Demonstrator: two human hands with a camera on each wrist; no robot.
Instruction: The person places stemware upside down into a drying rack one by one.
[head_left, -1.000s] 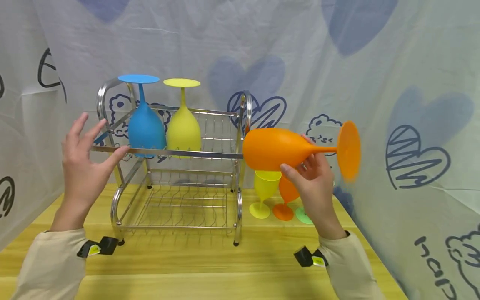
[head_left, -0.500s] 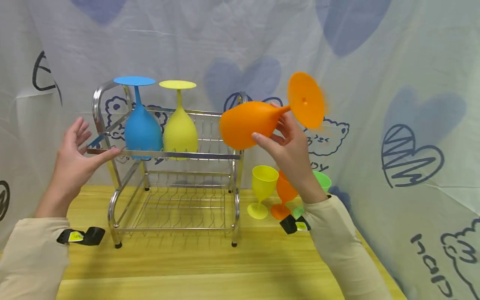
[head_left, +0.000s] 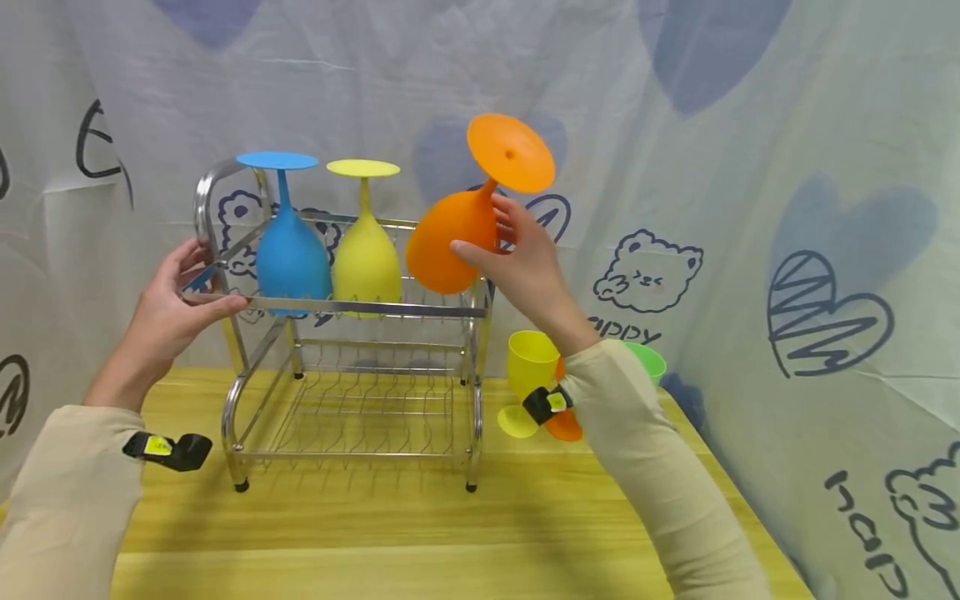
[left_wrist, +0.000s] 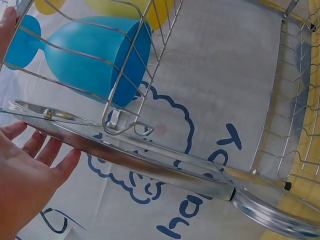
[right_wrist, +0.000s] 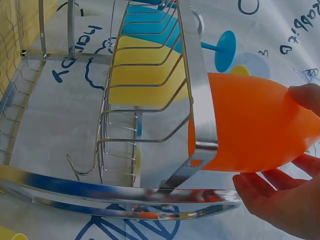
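My right hand (head_left: 528, 271) grips an orange plastic goblet (head_left: 450, 242) by its bowl, thumb in front and fingers behind. The goblet is tilted, foot up to the right and mouth down to the left, over the right end of the upper tier. In the right wrist view, its bowl (right_wrist: 255, 122) is partly behind the front rail. A two-tier metal dish rack (head_left: 435, 311) stands on the table; my left hand (head_left: 168, 312) holds its upper left corner, thumb on the front rail, fingertips at the side bar. A blue goblet (head_left: 292, 258) and a yellow goblet (head_left: 367, 267) sit upside down on that tier.
Right of the rack, on the wooden table (head_left: 360, 533), stand an upright yellow goblet (head_left: 531, 367), an orange one (head_left: 566, 427) and a green one (head_left: 648, 360), the last two partly behind my right sleeve. Patterned cloth (head_left: 675, 183) hangs behind and at both sides.
My right hand has carried the orange goblet left and up to the rack, turning it from lying sideways to foot up. My left hand's fingers have closed in on the rack's corner.
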